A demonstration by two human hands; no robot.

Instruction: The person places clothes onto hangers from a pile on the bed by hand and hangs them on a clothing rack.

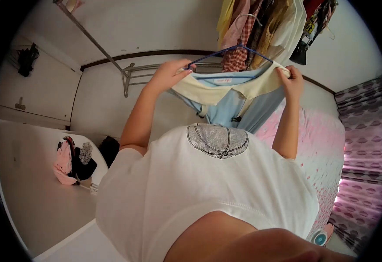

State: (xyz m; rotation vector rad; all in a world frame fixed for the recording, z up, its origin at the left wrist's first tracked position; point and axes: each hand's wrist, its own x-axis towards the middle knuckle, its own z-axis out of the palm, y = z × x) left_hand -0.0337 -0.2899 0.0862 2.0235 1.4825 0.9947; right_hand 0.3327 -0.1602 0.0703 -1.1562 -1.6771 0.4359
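A light blue garment (220, 112) with a wide cream collar hangs on a dark blue hanger (217, 52) in front of my chest. My left hand (171, 75) pinches the collar at the shoulder on the left side of the view, beside the hanger's end. At the opposite shoulder, my right hand (290, 80) has its fingers closed on the cream collar. The hanger's upper bars rise between the hands, and its hook points up. A small white label shows inside the neckline. The garment's lower part is hidden behind my white shirt.
Clothes (256, 35) hang close behind the hanger, at the top. A metal rack (125, 78) stands beyond my arms. A pink-and-white bed (317, 135) lies on the right, near patterned curtains (365, 126). Pink and black items (68, 161) are on the left.
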